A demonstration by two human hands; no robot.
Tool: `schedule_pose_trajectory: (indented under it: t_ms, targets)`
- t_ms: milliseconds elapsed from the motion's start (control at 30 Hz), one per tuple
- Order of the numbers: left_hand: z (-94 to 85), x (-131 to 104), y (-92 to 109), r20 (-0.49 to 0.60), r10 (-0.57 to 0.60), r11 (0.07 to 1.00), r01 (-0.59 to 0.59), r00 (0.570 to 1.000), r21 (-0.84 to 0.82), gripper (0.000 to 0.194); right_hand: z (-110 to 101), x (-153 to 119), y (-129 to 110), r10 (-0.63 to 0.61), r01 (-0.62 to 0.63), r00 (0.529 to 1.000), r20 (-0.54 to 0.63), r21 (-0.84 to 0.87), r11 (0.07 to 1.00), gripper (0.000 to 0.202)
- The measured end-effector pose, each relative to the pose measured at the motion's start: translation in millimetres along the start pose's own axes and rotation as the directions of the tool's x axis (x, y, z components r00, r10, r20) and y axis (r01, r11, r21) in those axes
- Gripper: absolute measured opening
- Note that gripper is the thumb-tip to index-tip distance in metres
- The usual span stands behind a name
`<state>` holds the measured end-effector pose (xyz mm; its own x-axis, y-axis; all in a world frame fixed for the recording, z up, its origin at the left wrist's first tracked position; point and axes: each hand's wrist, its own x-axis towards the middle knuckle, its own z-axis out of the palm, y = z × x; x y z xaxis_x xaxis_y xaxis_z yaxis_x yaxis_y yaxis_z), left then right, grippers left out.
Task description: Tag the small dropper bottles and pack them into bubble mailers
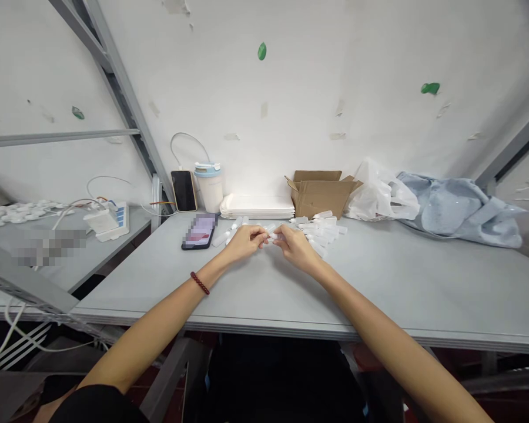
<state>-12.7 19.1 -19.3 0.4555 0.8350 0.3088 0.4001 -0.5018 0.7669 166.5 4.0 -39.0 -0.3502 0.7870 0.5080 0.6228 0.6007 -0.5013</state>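
My left hand (245, 242) and my right hand (296, 248) meet over the middle of the table, fingertips almost touching. Between them is a small translucent white plastic piece (272, 237), pinched from both sides. Its exact kind is too small to make out and fingers cover part of it. Beside my right hand lies a loose heap of small clear plastic bottle-like pieces (330, 232), some with white tips. A few similar pieces (221, 239) lie to the left of and behind my left hand.
Left of my hands lies a phone (199, 231). Behind stand another phone (184, 191), a tumbler (209, 188), a stack of white sheets or trays (258, 207), an open cardboard box (318, 197), a white plastic bag (381, 197) and light-blue cloth (462, 208). A power strip (112, 220) sits further left.
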Motion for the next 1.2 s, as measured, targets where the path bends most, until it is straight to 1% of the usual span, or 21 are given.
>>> schedule_pose_trajectory:
  t_ms: [133, 233, 367, 467, 533, 633, 833, 1033, 1200]
  targets:
    - [1.4, 0, -1, -0.006, 0.016, 1.0, -0.016, 1.0, 0.014, 0.021, 0, 0, 0, -0.001, 0.001, 1.0, 0.012, -0.007, 1.0, 0.011]
    - [0.1, 2, 0, 0.0, -0.007, 1.0, 0.007, 1.0, -0.026, 0.02, 0, 1, 1, 0.0, 0.0, 1.0, 0.015, 0.005, 1.0, 0.01]
    - [-8.1, 3, 2, 0.051, -0.075, 0.993, 0.079, 0.996, -0.091, 0.018, -1, 4, 0, 0.013, -0.013, 1.0, -0.005, 0.019, 1.0, 0.01]
    - [-15.3, 3, 3, 0.059, -0.102, 0.989, 0.107, 0.993, -0.104, 0.028, -2, 5, -3, 0.027, -0.027, 1.0, -0.012, 0.015, 1.0, 0.011]
    - [-18.5, 3, 3, 0.049, -0.102, 0.988, 0.107, 0.994, -0.115, 0.029, -3, 5, -4, 0.028, -0.028, 0.999, -0.016, 0.014, 1.0, 0.011]
    - [-20.1, 3, 2, 0.037, -0.081, 0.989, 0.085, 0.996, -0.121, 0.025, -2, 5, -4, 0.018, -0.018, 0.999, -0.027, 0.005, 1.0, 0.011]
    - [-15.7, 1, 10, 0.043, -0.109, 0.983, 0.114, 0.993, -0.143, 0.021, 0, 3, 0, -0.052, 0.05, 0.997, -0.048, -0.039, 0.998, 0.012]
    - [-6.4, -1, 10, 0.036, -0.109, 0.988, 0.112, 0.993, -0.104, 0.015, 1, -1, 7, -0.111, 0.115, 0.993, 0.038, -0.117, 0.986, 0.012]
    - [-3.4, -1, 7, 0.046, -0.109, 0.99, 0.113, 0.993, -0.084, 0.015, 1, -2, 9, -0.139, 0.148, 0.988, 0.065, -0.15, 0.978, 0.012]
